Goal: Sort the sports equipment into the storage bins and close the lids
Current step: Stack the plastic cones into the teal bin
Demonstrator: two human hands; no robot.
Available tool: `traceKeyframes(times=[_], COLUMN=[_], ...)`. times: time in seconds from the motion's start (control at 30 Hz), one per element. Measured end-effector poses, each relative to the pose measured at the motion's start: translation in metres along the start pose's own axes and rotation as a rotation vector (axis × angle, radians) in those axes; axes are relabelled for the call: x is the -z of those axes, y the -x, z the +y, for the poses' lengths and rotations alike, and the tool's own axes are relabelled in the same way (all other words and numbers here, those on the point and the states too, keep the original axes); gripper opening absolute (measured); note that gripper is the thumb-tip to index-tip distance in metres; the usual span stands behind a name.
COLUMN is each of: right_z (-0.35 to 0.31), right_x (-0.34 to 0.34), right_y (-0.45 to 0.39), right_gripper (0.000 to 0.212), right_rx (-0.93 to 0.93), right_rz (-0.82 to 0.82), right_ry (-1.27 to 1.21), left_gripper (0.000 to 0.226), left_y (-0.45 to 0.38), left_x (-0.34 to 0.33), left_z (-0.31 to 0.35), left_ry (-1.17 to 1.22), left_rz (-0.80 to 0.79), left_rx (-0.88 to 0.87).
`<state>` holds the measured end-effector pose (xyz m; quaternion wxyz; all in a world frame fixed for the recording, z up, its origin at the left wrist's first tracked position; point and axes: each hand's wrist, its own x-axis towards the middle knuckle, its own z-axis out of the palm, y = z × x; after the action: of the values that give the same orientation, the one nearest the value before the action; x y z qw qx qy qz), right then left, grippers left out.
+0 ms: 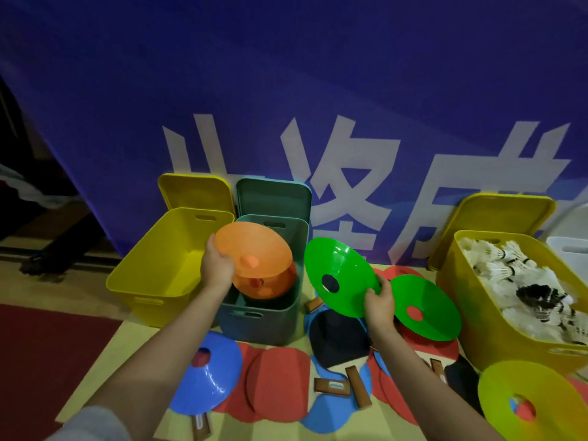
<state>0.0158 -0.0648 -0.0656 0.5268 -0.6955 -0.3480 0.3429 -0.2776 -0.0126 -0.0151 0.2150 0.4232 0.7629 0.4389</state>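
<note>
My left hand (217, 265) grips the edge of an orange disc cone (254, 246) tilted above the open grey-green bin (264, 323); more orange cones (264, 286) lie inside it. My right hand (379, 302) pinches the rim of a green disc cone (342, 275) raised just right of that bin. A second green cone (426, 308) lies behind my right hand. On the floor lie a blue cone (208, 380), a yellow cone (531, 405) and several red, blue and black table tennis paddles (276, 380).
An open yellow bin (152, 275) stands left of the grey-green one. At the right, another yellow bin (471, 297) holds several white shuttlecocks (521, 281). Lids (273, 197) lean against the blue banner behind the bins. A white bin (569, 253) shows at far right.
</note>
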Motion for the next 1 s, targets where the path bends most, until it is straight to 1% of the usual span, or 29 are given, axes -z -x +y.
traceKeyframes(times=[0.13,0.23,0.37,0.43,0.53,0.57,0.67,0.73,0.8,0.83,0.9,1.0], right_z=[-0.007,-0.005,-0.002,0.0,-0.001,-0.002,-0.009,-0.013,-0.019,-0.022,-0.03,-0.043], right_x=[-0.03,-0.047,-0.061,-0.066,-0.073,-0.075,-0.08,-0.083,-0.089,-0.093,-0.104,-0.126], right_y=[0.009,0.016,0.028,0.034,0.037,0.036,0.031,0.028,0.027,0.025,0.018,0.003], right_gripper=[0.053,0.055,0.054,0.053,0.054,0.054,0.055,0.054,0.054,0.055,0.056,0.059], right_rx=[0.013,0.006,-0.022,-0.023,-0.022,-0.017,0.02,0.054,0.08,0.096,0.135,0.212], right_rz=[0.046,0.091,0.144,0.185,0.239,0.257,0.292,0.297,0.283,0.268,0.216,0.102], right_ry=[-0.008,-0.023,-0.018,-0.017,-0.014,-0.013,-0.002,0.03,0.074,0.093,0.14,0.255], left_gripper=[0.065,0.065,0.068,0.071,0.083,0.083,0.069,0.069,0.073,0.072,0.064,0.049], left_y=[-0.033,-0.041,-0.059,-0.068,-0.077,-0.081,-0.095,-0.095,-0.092,-0.091,-0.094,-0.106], left_x=[-0.006,-0.012,-0.033,-0.045,-0.064,-0.07,-0.08,-0.082,-0.082,-0.083,-0.078,-0.053], left_z=[-0.017,-0.024,-0.038,-0.043,-0.052,-0.056,-0.069,-0.074,-0.071,-0.067,-0.055,-0.041], left_ry=[-0.09,-0.101,-0.125,-0.168,-0.22,-0.242,-0.397,-0.53,-0.596,-0.597,-0.53,-0.306], left_rz=[-0.135,-0.235,-0.338,-0.386,-0.46,-0.477,-0.522,-0.564,-0.604,-0.606,-0.56,-0.417], left_rx=[-0.042,-0.069,-0.171,-0.172,-0.161,-0.169,-0.166,-0.155,-0.161,-0.195,-0.328,-0.582])
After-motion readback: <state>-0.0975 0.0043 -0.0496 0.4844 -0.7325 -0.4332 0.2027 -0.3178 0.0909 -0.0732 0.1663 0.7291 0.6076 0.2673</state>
